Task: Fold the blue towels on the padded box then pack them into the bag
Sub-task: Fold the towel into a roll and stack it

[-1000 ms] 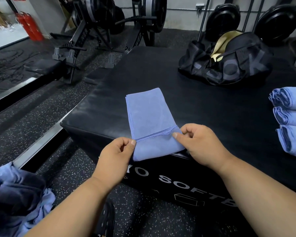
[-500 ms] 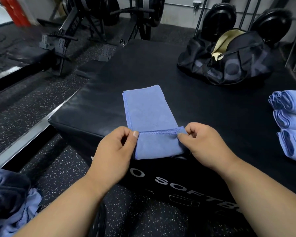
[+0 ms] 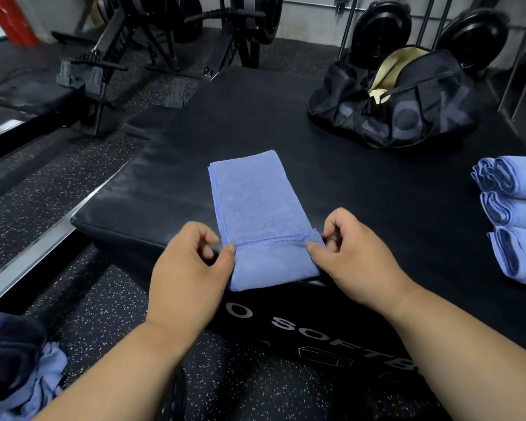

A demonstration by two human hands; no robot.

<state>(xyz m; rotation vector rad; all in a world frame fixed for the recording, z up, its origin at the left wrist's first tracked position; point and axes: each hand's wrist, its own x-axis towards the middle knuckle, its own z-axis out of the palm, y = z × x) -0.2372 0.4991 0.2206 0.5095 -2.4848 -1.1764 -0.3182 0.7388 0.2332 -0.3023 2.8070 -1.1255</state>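
Towel (image 3: 255, 205) on padded box (image 3: 362, 192) near edge, long axis 11-to-5; left hand (image 3: 189, 275) at 7, right hand (image 3: 353, 256) at 5, fingers pinching hem corners; bag (image 3: 407, 101) at 1.

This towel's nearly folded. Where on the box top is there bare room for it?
Bare padding lies between the towel and the folded towels, and from the towel back toward the bag. The right edge is crowded; both hands fill the near edge.
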